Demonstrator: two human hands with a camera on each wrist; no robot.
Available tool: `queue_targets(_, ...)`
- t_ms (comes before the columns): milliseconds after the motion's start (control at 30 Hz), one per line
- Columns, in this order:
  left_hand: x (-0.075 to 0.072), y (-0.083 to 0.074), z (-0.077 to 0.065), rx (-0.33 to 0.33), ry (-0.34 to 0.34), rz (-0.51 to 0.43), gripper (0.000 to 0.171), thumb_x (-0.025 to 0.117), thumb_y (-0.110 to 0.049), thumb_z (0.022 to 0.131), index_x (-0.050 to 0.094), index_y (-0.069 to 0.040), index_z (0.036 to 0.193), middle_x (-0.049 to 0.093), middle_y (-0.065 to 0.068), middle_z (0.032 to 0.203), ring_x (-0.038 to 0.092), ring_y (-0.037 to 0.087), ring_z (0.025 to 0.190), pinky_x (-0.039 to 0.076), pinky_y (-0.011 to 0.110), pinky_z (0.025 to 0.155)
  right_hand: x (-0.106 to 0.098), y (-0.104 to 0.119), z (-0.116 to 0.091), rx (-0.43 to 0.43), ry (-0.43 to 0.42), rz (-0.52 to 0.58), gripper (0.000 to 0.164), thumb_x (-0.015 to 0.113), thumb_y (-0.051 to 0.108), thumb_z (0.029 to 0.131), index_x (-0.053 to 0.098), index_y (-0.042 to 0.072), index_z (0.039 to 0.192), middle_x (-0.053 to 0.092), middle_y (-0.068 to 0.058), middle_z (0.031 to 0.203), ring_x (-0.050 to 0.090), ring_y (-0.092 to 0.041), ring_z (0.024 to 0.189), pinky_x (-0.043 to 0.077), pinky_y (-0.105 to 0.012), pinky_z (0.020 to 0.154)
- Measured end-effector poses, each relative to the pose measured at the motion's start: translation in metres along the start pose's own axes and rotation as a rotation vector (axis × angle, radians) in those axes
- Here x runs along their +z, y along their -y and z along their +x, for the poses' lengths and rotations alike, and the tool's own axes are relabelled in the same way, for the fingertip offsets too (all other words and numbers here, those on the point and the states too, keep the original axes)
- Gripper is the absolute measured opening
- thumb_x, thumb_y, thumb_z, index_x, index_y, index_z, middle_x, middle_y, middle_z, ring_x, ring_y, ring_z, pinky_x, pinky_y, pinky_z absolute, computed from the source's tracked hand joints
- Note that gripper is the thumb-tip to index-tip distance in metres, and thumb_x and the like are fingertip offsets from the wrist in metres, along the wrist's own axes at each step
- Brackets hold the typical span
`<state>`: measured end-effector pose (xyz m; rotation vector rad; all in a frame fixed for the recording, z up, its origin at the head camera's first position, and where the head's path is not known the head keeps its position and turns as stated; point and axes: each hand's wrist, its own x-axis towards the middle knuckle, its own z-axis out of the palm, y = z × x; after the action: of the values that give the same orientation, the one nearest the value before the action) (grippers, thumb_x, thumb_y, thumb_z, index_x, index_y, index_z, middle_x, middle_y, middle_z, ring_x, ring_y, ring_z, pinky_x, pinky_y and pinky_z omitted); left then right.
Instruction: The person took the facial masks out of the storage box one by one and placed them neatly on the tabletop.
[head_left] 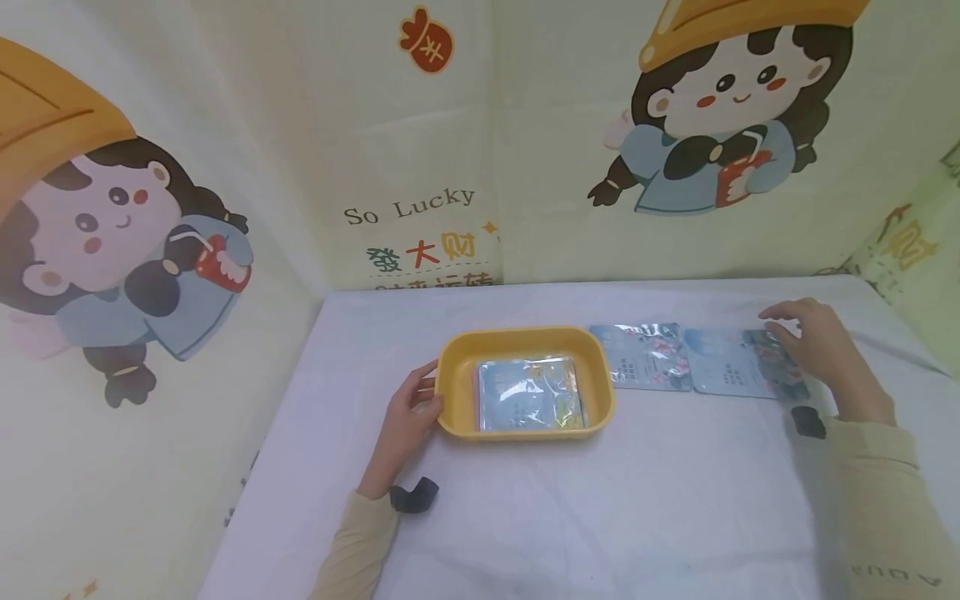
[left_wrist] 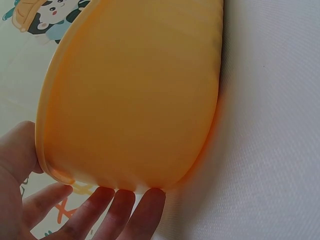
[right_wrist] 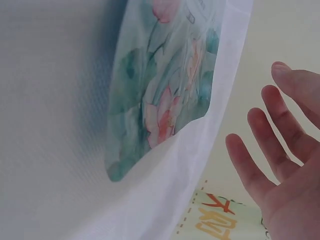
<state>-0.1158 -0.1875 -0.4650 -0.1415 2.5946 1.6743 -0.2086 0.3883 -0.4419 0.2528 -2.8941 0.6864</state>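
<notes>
Right sleeve (head_left: pixel 881 500) lies nearest. Right hand (head_left: pixel 825 350) released, fingers loosely spread, near but apart from rightmost packet (head_left: pixel 727 367) on white cloth (head_left: pixel 637 508). Left hand (head_left: pixel 408 412) grasps left end of yellow tray (head_left: pixel 457 383).

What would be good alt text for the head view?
A person's left hand touches the left end of a yellow tray holding a glossy blue packet, while the right hand hovers at the right end of two floral packets laid side by side. White cloth lies underneath; cartoon-printed fabric hangs behind.
</notes>
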Motion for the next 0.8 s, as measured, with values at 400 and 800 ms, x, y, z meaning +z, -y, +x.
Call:
queue_targets(400,-0.001,0.002,0.001,0.008,0.011,-0.017,0.054,0.060,-0.017,0.092,0.050,-0.031,0.143,0.059,0.006,0.132,0.058,0.026,0.121,0.056,0.042,0.095,-0.002,0.018,-0.007,0.075,0.082,0.027,0.026,0.055,0.001,0.096,0.058,-0.011,0.120,0.047,-0.037,0.121,0.046,-0.054,0.108,0.039,-0.069,0.089)
queue_targets(800,0.003,0.003,-0.001,0.010,0.000,-0.001,0.054,0.060,-0.019,0.094,0.048,-0.031,0.144,0.058,0.006,0.134,0.057,0.026,0.122,0.055,0.041,0.097,0.001,0.050,-0.010,0.042,0.064,0.040,0.031,0.056,0.004,0.096,0.054,-0.011,0.123,0.047,-0.035,0.120,0.050,-0.053,0.107,0.042,-0.068,0.089)
